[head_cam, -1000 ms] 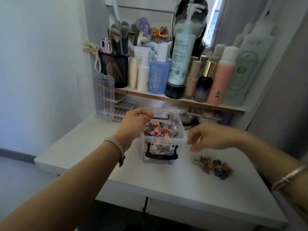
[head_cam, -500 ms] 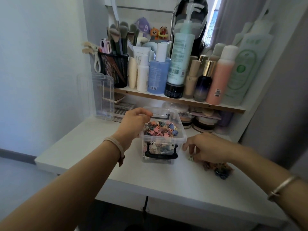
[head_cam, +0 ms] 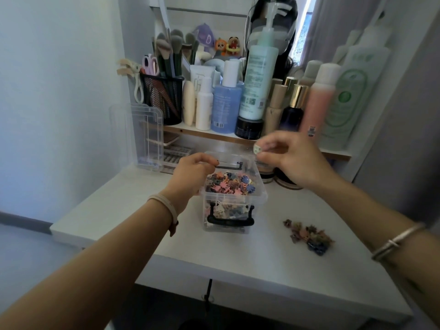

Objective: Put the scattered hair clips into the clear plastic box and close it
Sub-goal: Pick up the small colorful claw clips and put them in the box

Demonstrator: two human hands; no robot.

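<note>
A: What takes up the most room here?

B: The white table (head_cam: 238, 263), and above its far edge a wooden shelf (head_cam: 221, 137) crowded with bottles.

A: Can any label be read?

B: No. The mint pump bottle (head_cam: 259, 79) carries a block of print and a QR code. The blue bottle (head_cam: 226, 108) has a barcode, and so does the pink bottle (head_cam: 316, 103), low on its side. The white bottle (head_cam: 347, 96) at the far right bears a round green emblem. All the lettering is too blurred to make out.

A: And the task's things?

B: The clear lid (head_cam: 148, 136) stands on edge at the table's left rear, well apart from the box. The clear plastic box (head_cam: 262, 189) sits open near the middle of the table, its black handle (head_cam: 230, 221) facing the person. It is heaped almost to the rim with coloured clips (head_cam: 229, 183).

A: What are the hands doing?

B: The person's left hand (head_cam: 190, 173) is at the box's left side, its fingers curled over the far-left rim and holding it. A pale band (head_cam: 166, 203) circles that wrist. The right hand (head_cam: 292, 160) hovers above the box's far right corner, thumb and forefinger pinching one small pale-green hair clip (head_cam: 256, 148). A metal bangle (head_cam: 395, 241) sits on that forearm.

A: Anything outside the box?

B: A small pile of clips (head_cam: 309, 236) lies on the table to the box's right, apart from it.
</note>
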